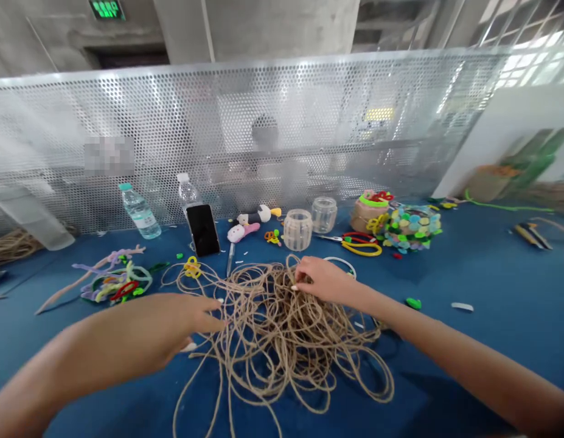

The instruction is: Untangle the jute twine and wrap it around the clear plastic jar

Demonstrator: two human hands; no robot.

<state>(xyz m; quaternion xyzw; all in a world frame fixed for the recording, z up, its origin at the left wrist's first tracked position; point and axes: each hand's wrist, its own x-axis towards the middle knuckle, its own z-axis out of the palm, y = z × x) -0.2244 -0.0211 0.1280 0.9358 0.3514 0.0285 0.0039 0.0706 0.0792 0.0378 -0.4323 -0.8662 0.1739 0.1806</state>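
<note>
Right hand (324,278), head view: thumb and fingers were drawn together on strands at the top of a tangled heap of jute twine (282,347). Left hand (172,322) was held with its fingers extended and apart from the thumb, the fingertips (216,320) reaching the near edge of the heap; no grip on the strands was seen. The heap was located at the middle of a blue tabletop (496,347), directly in front of both hands. A yellow pipe cleaner loop (193,267) was seen on the strands at the heap's far left edge. Farther off were placed a bundle of multicoloured pipe cleaners (115,283), two plastic water bottles (139,211), a black smartphone (202,230) propped upright, a small plush toy (257,214), two clear jars (297,230) and scissors with red and yellow handles (359,244). A loose coil of twine (12,246) was seen at the left edge of the table. Behind the table stood a perforated metal panel (245,121), through which a blurred person (264,143) was partly seen. A green exit sign (107,9) was mounted high on the concrete wall beyond.
</note>
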